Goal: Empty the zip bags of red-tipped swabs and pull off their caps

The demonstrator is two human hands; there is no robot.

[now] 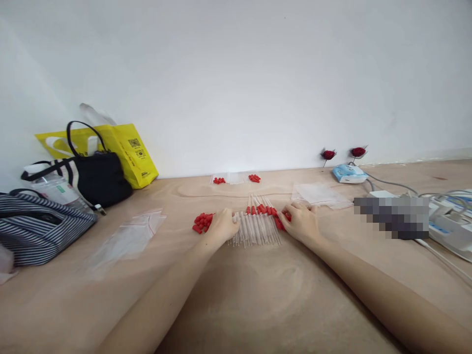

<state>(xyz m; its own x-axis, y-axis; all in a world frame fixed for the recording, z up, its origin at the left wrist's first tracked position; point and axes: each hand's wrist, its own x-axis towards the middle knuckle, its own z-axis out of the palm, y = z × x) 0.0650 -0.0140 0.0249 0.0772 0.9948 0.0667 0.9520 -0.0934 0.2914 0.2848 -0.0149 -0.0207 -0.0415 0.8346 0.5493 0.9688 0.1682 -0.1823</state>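
A row of thin clear dropper tubes (258, 231) lies side by side on the wooden table in front of me. My left hand (223, 224) is closed at the row's left end, its fingertips pinching at a tube there. Beside it sits a pile of red rubber bulbs (201, 222). My right hand (301, 221) bends over more red bulbs (279, 224) at the row's right end, with thumb and fingers around one; the grip is partly hidden. Behind the row, several tubes capped with red bulbs (261, 210) point away from me.
Clear zip bags lie on the left (129, 241) and right (320, 194). Against the wall is a packed bag with red bulbs (236, 178). Bags stand at left, including a yellow one (138, 157). A blue-white box (349, 173), cables and a white power strip (452, 231) occupy the right.
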